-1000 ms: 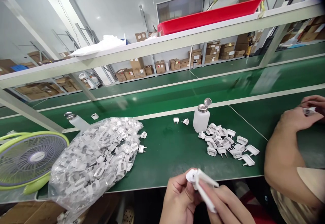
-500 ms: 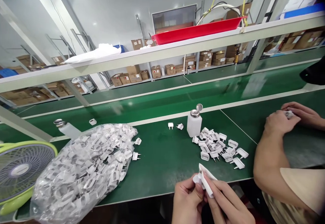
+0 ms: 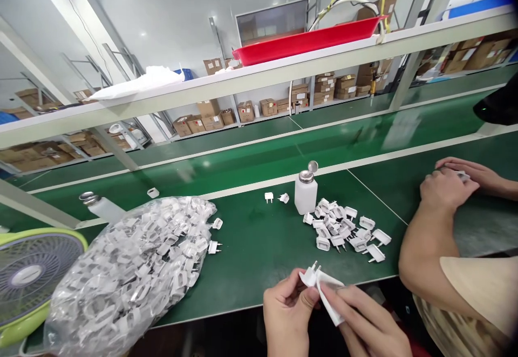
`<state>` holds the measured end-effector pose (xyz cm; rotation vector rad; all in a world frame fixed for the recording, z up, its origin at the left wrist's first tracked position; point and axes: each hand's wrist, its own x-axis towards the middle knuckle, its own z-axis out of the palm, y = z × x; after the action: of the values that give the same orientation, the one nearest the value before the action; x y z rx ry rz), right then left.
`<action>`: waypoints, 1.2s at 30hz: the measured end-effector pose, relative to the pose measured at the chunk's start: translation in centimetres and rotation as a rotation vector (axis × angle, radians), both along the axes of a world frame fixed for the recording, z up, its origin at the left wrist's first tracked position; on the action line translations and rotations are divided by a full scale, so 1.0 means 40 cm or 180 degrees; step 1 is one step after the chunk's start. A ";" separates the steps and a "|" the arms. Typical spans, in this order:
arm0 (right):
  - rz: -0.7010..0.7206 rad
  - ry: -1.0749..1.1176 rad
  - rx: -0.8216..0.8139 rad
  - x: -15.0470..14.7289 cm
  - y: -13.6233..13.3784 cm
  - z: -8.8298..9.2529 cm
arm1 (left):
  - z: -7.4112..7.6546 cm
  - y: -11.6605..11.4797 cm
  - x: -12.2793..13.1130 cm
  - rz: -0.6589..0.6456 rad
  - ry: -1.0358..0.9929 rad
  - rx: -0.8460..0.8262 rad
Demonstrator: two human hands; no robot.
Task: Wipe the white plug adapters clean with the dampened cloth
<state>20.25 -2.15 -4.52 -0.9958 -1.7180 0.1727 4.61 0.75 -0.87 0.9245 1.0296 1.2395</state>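
My left hand [image 3: 287, 314] holds a white plug adapter [image 3: 309, 276] with its metal prongs pointing up. My right hand [image 3: 364, 320] pinches a folded white wipe [image 3: 330, 300] and presses it against the adapter's side. Beyond my hands, on the green bench mat [image 3: 251, 276], lies a loose heap of similar white adapters [image 3: 335, 227]. A clear plastic bag [image 3: 129, 260] packed with more adapters sits to the left. A pump bottle with a metal top [image 3: 305, 193] stands behind the heap.
A co-worker's hands [image 3: 449, 181] work at the right, holding a small white piece. A second pump bottle [image 3: 101, 207] stands behind the bag, and a green-rimmed fan [image 3: 36, 276] is at far left. A shelf rail [image 3: 259, 79] with a red tray [image 3: 303, 41] crosses behind.
The whole view has swung, shifting the bench contents left and up. The adapter in my left hand has turned, its prongs now showing above the wipe. The co-worker's hands have lowered toward the mat.
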 end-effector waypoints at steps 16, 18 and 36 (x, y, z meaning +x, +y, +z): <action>-0.0595 0.4729 -0.2801 0.091 0.001 0.071 | -0.102 0.336 0.310 -0.0684 0.3649 0.2344; -0.0542 0.4669 -0.2742 0.088 -0.007 0.069 | -0.110 0.337 0.307 -0.0788 0.3645 0.2327; 0.0881 0.2010 -0.3363 0.118 0.058 0.037 | -0.006 0.078 0.015 -0.1771 0.0484 -0.0370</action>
<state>24.97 0.16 -3.05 -1.2243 -1.1011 1.5187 5.20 3.88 -1.10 1.1296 0.8680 0.6482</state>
